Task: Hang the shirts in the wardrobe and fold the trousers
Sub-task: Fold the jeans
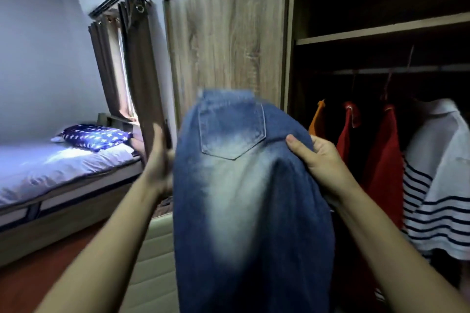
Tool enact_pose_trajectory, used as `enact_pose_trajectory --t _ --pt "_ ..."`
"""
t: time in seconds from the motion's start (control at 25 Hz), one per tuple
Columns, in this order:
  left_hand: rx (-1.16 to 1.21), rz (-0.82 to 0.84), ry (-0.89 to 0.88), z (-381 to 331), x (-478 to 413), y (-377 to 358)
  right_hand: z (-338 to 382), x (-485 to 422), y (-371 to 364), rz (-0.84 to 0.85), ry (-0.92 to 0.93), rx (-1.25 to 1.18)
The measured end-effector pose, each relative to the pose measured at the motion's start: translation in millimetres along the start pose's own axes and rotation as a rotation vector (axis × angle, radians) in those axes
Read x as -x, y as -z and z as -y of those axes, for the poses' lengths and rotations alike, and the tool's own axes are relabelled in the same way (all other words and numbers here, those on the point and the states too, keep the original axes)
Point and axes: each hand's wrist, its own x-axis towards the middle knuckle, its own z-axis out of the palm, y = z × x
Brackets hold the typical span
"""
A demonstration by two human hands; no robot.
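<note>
**Jeans held upright between both hands, legs hanging down**

The jeans [244,198] hang in front of the wardrobe [223,33] door with the waistband at the top and a back pocket facing the camera, so their long axis runs straight down. The right hand [320,160] pinches the right edge beside the pocket, thumb on the near face and fingers curled behind. The left hand [159,162] lies against the left edge with fingers pointing up. It is blurred, so I cannot tell whether it grips or only touches. The hands sit about level with the cloth between them. The fold probably calls for carrying one side edge across to the other. Shirts [381,155] hang on the rail [407,70] at far right.
</note>
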Motion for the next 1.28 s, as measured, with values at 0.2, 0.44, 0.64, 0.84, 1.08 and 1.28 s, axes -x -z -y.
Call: enact_pose_trajectory --t 0.2,0.44,0.64,0.84,1.08,1.28 --pt "-0.444 -0.122 -0.001 120.4 49.6 69.4 -26.0 21.2 42.4 0.195 -0.261 0.191" --pt "-0.715 -0.264 -0.173 134.3 55.4 75.3 -56.0 74.4 59.0 0.063 -0.213 0.364" --pt "-0.912 -0.516 -0.447 141.7 47.6 59.2 -65.6 77.5 55.0 -0.257 0.02 0.504" --pt "-0.433 -0.511 -0.493 126.3 36.4 32.4 -34.0 55.0 38.9 -0.19 0.199 0.519" --pt "-0.846 -0.696 -0.593 144.7 39.8 49.7 -35.6 45.0 22.2 -0.183 0.303 0.658" --pt "-0.976 -0.295 -0.413 145.2 46.5 50.5 -26.1 43.8 34.5 -0.29 0.279 0.648"
